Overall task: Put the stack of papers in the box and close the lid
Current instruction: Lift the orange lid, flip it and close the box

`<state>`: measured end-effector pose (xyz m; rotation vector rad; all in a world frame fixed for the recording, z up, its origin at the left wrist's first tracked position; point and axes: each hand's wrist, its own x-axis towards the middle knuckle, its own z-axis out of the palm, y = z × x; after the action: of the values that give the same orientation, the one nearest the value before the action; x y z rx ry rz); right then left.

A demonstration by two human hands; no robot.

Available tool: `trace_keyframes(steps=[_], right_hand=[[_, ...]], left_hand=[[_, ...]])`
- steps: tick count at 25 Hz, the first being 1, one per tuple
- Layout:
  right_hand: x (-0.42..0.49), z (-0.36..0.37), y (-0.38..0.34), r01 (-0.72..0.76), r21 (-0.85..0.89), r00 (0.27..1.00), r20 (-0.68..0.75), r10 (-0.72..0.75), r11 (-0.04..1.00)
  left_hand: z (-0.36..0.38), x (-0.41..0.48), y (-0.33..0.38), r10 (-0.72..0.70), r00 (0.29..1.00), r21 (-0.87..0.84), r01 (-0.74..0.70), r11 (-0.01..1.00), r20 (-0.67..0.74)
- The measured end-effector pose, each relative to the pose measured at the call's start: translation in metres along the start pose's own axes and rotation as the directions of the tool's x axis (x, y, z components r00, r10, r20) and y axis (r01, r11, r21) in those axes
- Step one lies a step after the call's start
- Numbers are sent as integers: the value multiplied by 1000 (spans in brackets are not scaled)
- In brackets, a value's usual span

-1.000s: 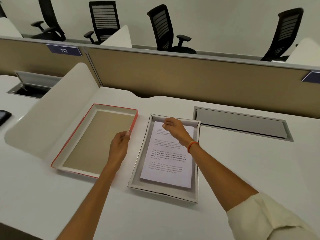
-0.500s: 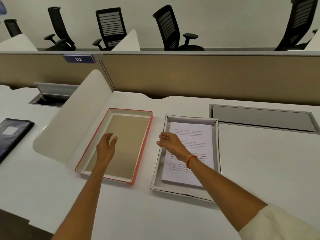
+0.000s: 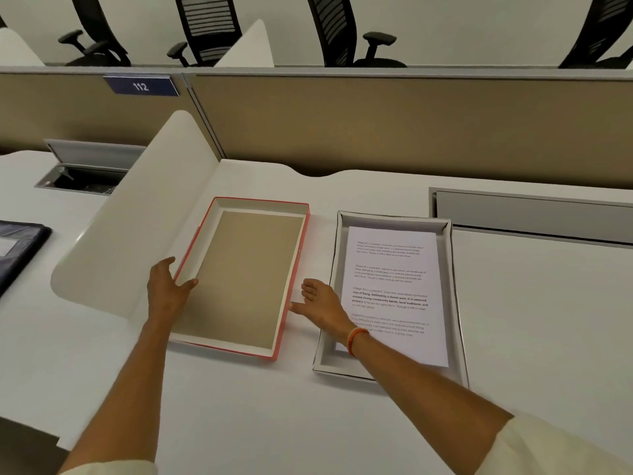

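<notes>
A shallow grey box [image 3: 458, 303] lies on the white desk, right of centre, with the stack of printed papers [image 3: 394, 269] flat inside it. Its red-edged lid [image 3: 294, 262] lies upside down to the left, brown inside facing up. My left hand [image 3: 168, 289] straddles the lid's left wall, thumb inside and fingers outside, pinching it. My right hand [image 3: 322, 305] hovers over the gap between lid and box with fingers spread; its thumb reaches the lid's right wall. My right forearm crosses the box's near left corner.
A curved white divider panel [image 3: 137, 228] stands just left of the lid. A tan partition [image 3: 376, 125] runs along the back. A closed cable hatch [image 3: 534, 214] sits at the right, an open cable hatch [image 3: 82, 180] at the left, and a dark folder [image 3: 17, 245] at the far left.
My right hand left the papers and moved left to the lid's right side. My left hand shifted from inside the lid to its left wall. The view moved closer.
</notes>
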<state>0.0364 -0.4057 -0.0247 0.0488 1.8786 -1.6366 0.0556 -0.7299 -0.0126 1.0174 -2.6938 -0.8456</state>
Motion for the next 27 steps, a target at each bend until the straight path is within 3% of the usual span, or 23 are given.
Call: trace_keyframes(steps=[5,8,18,23,27], right_hand=[[4,21,0,-4,35,997,-77,7,999],[4,28,2,-2,37,994,-107,5,999],[4,43,7,59,8,987,-154,-57,998],[4,39,7,37,17,990,-135,-35,999],[3,35,9,37,1,990,-133,-36,999]], left_hand=[[1,7,-19,-88,993,-6,88,996,73],[2,6,-25,-49,994,65,43,997,94],[3,7,-23,-74,997,52,74,996,8],[-20,19,-9,-156,967,25,154,988,200],[-43,19,6,-167,956,-65,187,980,241]])
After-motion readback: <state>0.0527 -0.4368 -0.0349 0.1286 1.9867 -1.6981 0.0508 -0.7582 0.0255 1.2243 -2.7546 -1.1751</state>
